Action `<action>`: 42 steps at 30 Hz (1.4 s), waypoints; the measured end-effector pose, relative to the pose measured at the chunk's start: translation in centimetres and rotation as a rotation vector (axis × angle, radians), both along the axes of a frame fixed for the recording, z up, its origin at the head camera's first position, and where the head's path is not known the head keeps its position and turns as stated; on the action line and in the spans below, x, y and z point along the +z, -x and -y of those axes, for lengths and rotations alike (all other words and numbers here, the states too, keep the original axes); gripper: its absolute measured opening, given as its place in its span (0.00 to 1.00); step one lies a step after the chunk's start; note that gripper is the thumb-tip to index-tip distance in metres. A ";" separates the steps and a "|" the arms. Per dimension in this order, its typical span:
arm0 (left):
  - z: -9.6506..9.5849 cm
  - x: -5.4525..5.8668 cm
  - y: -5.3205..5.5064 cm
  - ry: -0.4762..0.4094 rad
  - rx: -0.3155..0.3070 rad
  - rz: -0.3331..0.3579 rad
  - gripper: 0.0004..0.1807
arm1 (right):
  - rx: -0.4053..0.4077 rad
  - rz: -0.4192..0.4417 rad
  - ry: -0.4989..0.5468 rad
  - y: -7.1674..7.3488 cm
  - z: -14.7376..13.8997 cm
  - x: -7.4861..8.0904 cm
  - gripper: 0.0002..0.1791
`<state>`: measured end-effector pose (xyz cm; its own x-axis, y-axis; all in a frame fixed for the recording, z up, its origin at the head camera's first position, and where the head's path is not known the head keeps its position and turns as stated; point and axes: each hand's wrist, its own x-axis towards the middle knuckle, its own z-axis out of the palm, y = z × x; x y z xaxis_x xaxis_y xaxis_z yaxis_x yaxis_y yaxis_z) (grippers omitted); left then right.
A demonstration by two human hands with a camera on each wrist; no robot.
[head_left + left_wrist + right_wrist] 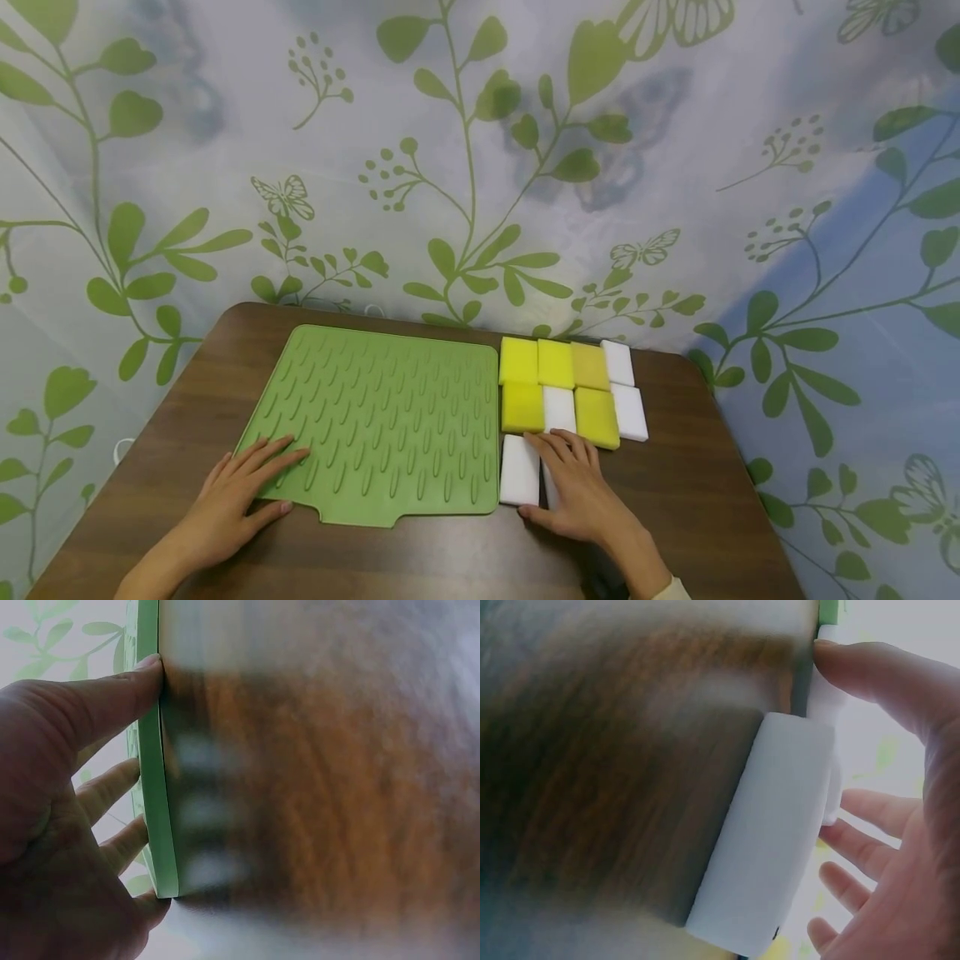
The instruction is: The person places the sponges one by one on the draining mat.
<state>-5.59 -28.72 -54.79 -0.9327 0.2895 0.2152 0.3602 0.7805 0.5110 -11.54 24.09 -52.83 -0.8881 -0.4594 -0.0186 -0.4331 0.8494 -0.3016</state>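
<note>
A green mat [390,417] with raised oval ridges lies flat on the table, a tab on its near edge. My left hand [232,504] rests on the mat's near left corner, fingers spread. In the left wrist view its thumb [120,697] lies by the mat's edge [155,787]. To the mat's right, my right hand [573,492] lies over white sponge blocks, fingers extended. One white block [519,471] shows between thumb and fingertips; another [765,832] sits beneath the palm, mostly hidden in the head view. How firmly the fingertips touch cannot be told.
Beyond the right hand, yellow blocks [519,361] and white blocks [630,412] lie in two rows against the mat's right edge. A leaf-patterned curtain [480,167] stands behind the brown table [697,500]. Something dark [600,575] lies under the right wrist.
</note>
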 end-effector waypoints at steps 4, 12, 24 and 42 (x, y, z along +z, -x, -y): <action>0.0 0.0 -0.1 -0.004 0.001 -0.001 0.43 | 0.005 -0.031 -0.008 0.0 0.0 -0.1 0.56; 0.1 0.0 0.0 -0.009 -0.002 -0.001 0.42 | -0.008 -0.051 0.021 -0.1 0.1 0.4 0.53; 0.2 -0.1 0.3 -0.013 -0.008 0.004 0.42 | 0.006 -0.035 0.056 0.4 1.9 0.9 0.53; 0.2 -0.1 0.1 -0.018 -0.003 0.008 0.42 | 0.059 0.001 0.075 2.3 5.2 1.0 0.55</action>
